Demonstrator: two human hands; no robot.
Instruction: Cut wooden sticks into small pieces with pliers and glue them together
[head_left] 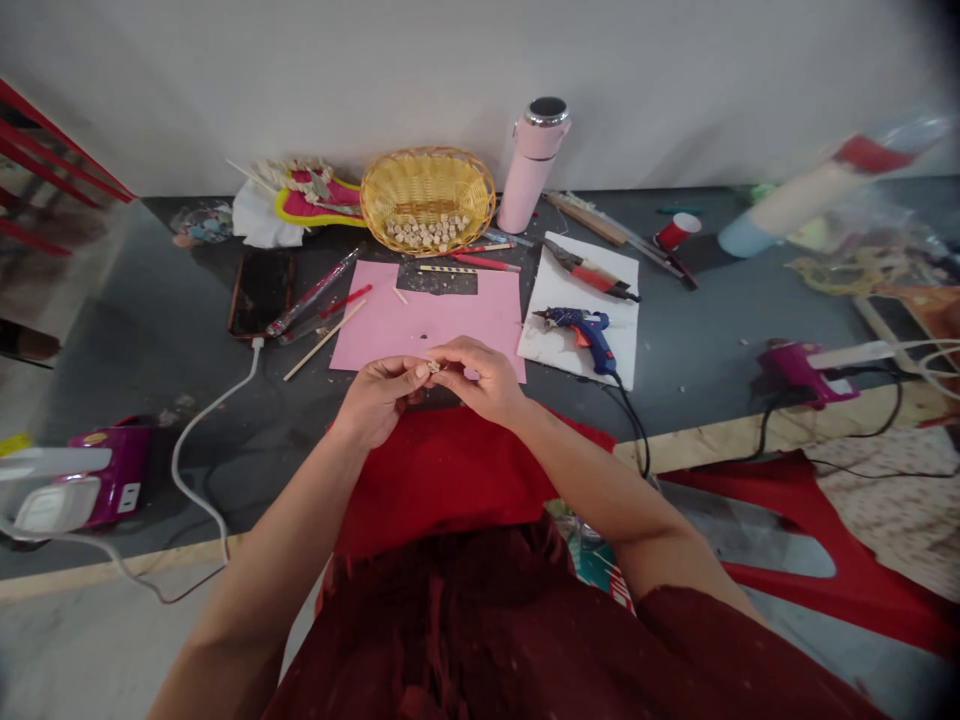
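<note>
Over the near edge of a pink sheet (442, 320), my left hand (381, 395) and my right hand (486, 380) meet fingertip to fingertip. Both are closed in a pinch on a small pale cluster of bead-like pieces (433, 367). Fingers cover part of it, so its full shape is hidden. Similar pale pieces (427, 233) lie in a yellow wicker basket (427, 165) behind the sheet. A thin wooden stick (326, 340) rests left of the sheet. To the right, a blue glue gun (589, 330) and pliers (589, 272) lie on a white board (547, 345).
A pink flask (530, 170) stands near the wall beside the basket. At left are a phone (262, 292) with a white cable (180, 450) and a purple device (120, 475). A red thread spool (675, 232) and a second purple device (806, 375) are at right. Red cloth (450, 470) hangs over the front edge.
</note>
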